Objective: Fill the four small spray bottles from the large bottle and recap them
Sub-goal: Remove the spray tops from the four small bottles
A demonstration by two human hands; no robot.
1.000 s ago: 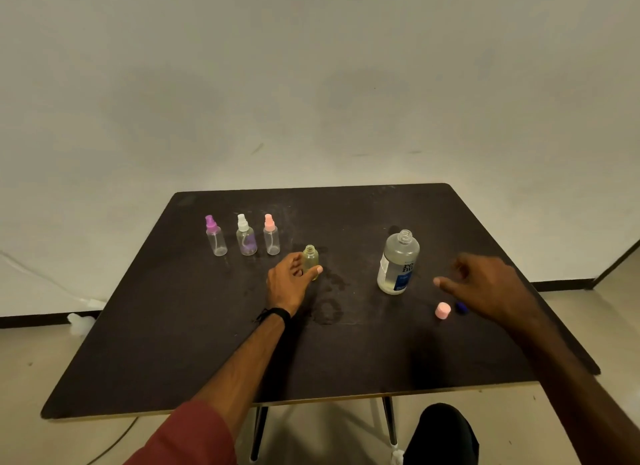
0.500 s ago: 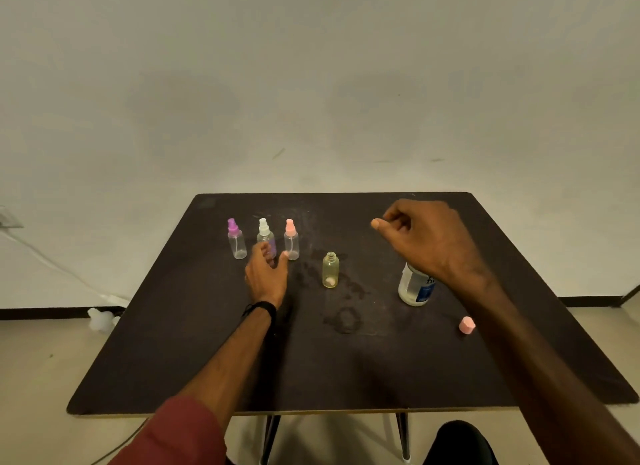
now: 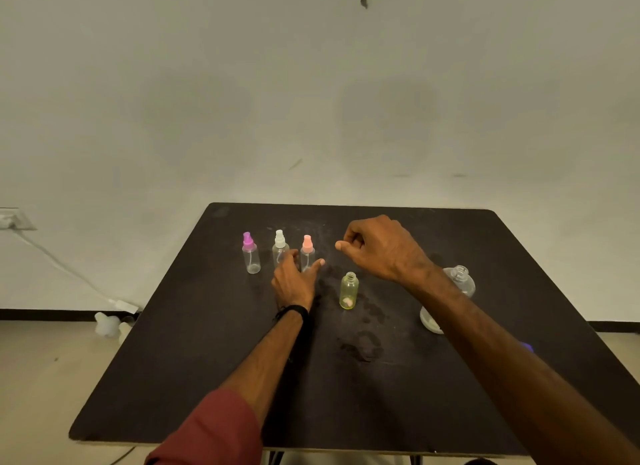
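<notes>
Black and matt, the desk (image 3: 207, 378) carries every bottle of the task and stands against a pale wall. Three small spray bottles stand upright in a row near its far left: one with a purple cap (image 3: 250, 253), one with a white cap (image 3: 280, 248) and one with a pink cap (image 3: 307, 253), each clear-walled and capped. The left hand (image 3: 294, 277) lies just in front of the white-capped and pink-capped bottles with fingers straight and spread, the thumb pointing right; whether the fingertips touch either bottle cannot be told. A dark band circles its wrist, and a red sleeve (image 3: 214, 430) covers the forearm lower down. To the right of this hand, apart from it, a small yellowish bottle (image 3: 348, 290) stands upright with its neck uncapped. The right hand (image 3: 381, 246) hovers above the desk behind that bottle, its fingers curled inward with thumb against forefinger; whether anything is pinched there cannot be told. The large clear bottle (image 3: 457, 284) stands open-necked at the right, partly hidden behind the right forearm. A blurred blue object (image 3: 526, 346) lies near the desk's right edge. On the floor at left sit whitish containers (image 3: 107, 323) and a cable (image 3: 59, 263).
</notes>
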